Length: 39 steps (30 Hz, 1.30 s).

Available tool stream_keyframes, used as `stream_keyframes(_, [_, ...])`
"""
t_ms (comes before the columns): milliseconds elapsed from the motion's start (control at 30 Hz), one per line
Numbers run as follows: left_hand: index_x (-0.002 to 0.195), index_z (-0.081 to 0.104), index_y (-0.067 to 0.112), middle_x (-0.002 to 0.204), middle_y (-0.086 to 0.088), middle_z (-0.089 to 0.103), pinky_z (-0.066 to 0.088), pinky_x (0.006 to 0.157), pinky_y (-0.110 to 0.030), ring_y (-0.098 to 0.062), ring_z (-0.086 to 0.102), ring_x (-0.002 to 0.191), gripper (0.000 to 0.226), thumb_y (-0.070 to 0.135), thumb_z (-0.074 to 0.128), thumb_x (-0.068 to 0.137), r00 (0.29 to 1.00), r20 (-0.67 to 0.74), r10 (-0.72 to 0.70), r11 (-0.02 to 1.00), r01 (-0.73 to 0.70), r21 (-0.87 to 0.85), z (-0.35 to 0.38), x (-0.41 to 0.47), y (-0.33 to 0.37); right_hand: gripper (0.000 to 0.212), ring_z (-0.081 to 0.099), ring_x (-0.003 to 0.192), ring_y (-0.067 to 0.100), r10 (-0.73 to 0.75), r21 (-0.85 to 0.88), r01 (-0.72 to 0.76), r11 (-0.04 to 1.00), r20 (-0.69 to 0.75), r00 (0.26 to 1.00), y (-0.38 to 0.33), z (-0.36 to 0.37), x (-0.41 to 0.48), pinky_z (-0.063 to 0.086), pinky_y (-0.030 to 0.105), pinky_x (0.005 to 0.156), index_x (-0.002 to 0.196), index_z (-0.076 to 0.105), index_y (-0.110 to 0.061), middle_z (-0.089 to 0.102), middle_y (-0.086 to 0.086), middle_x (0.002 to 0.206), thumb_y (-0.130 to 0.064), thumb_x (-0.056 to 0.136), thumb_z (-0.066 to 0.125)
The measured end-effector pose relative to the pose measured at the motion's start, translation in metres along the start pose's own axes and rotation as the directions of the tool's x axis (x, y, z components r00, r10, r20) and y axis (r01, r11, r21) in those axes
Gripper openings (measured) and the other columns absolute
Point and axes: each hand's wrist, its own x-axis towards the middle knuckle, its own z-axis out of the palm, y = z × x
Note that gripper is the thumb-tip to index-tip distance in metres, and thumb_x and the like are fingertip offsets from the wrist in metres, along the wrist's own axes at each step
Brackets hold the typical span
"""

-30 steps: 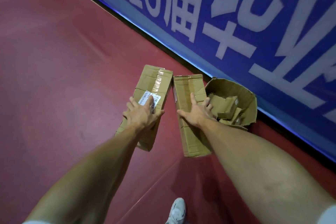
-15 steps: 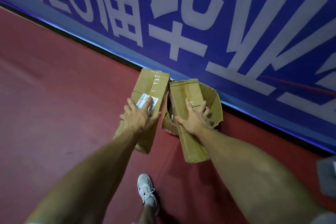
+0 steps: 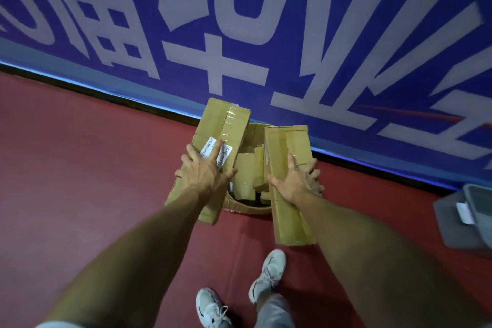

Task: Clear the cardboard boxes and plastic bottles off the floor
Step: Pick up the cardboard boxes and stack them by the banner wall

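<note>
**A:** How are the left hand (image 3: 206,172) and the right hand (image 3: 298,181) engaged?

**B:** Each is clamped from above over a box. The long brown cardboard box with a white barcode label (image 3: 226,125) is gripped by the left hand, with the fingers splayed across the top face and the thumb hooked on the inner edge. The plain long brown cardboard box (image 3: 286,141) is gripped by the right hand, with the thumb on one long edge and the fingers curled round the other.

**A:** Why are they held apart?

**B:** A gap is left between them. Through it the open brown cardboard carton (image 3: 245,208) can be seen on the red floor (image 3: 80,168), near the foot of the blue banner (image 3: 266,21). Both boxes are held off the floor above the carton, so it is judged that they are to be dropped in.

**A:** Is any risk foreseen?

**B:** The carton is already crowded with cardboard scraps (image 3: 245,170), so the long boxes may be left jutting out.
</note>
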Motion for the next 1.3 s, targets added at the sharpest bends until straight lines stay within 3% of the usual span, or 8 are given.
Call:
stream_keyframes(467, [0.153, -0.005, 0.050, 0.152, -0.030, 0.012, 0.047, 0.093, -0.057, -0.043, 0.038, 0.125, 0.086, 0.087, 0.026, 0.083, 0.992, 0.123, 0.011, 1.000, -0.012, 0.005, 0.021, 0.112, 0.068, 0.097, 0.009, 0.148, 0.044, -0.013, 0.040, 0.010, 0.999, 0.092, 0.996, -0.023, -0.018, 0.125, 0.037, 0.059, 0.106, 0.157, -0.008, -0.043, -0.017, 0.018, 0.164, -0.080, 0.084, 0.045])
stream_keyframes(667, [0.150, -0.007, 0.055, 0.141, -0.024, 0.022, 0.049, 0.089, -0.054, -0.039, 0.041, 0.115, 0.084, 0.089, 0.025, 0.080, 0.986, 0.135, -0.097, 0.994, 0.102, -0.032, 0.070, 0.180, 0.090, 0.097, -0.001, 0.151, 0.043, -0.086, 0.170, 0.051, 0.984, 0.205, 0.975, -0.032, 0.007, 0.215, 0.030, 0.063, 0.110, 0.156, -0.008, -0.045, -0.020, 0.016, 0.164, -0.076, 0.085, 0.051])
stream_keyframes(933, [0.152, -0.005, 0.054, 0.150, -0.030, 0.015, 0.043, 0.094, -0.058, -0.044, 0.038, 0.125, 0.084, 0.088, 0.026, 0.082, 0.983, 0.139, -0.119, 0.988, 0.131, -0.081, 0.188, 0.278, 0.106, 0.093, 0.004, 0.150, 0.043, -0.086, 0.148, 0.060, 0.987, 0.178, 0.980, -0.032, 0.096, 0.332, 0.036, 0.057, 0.108, 0.156, -0.007, -0.043, -0.016, 0.017, 0.164, -0.077, 0.087, 0.046])
stream_keyframes(1033, [0.152, -0.001, 0.054, 0.149, -0.028, 0.016, 0.043, 0.094, -0.058, -0.044, 0.036, 0.127, 0.084, 0.089, 0.028, 0.081, 0.984, 0.139, -0.110, 0.986, 0.125, -0.109, 0.246, 0.309, 0.097, 0.094, 0.004, 0.150, 0.045, -0.084, 0.136, 0.063, 0.989, 0.156, 0.984, -0.033, 0.146, 0.373, 0.032, 0.059, 0.110, 0.156, -0.007, -0.043, -0.014, 0.017, 0.165, -0.079, 0.086, 0.045])
stream_keyframes(1300, [0.152, 0.006, 0.055, 0.151, -0.025, 0.017, 0.041, 0.100, -0.056, -0.042, 0.031, 0.134, 0.086, 0.089, 0.035, 0.079, 0.982, 0.152, -0.109, 0.981, 0.131, -0.142, 0.388, 0.385, 0.073, 0.101, 0.003, 0.151, 0.042, -0.049, 0.344, 0.008, 0.939, 0.111, 0.993, -0.035, 0.279, 0.463, 0.019, 0.061, 0.117, 0.156, -0.006, -0.043, -0.007, 0.013, 0.166, -0.081, 0.081, 0.050])
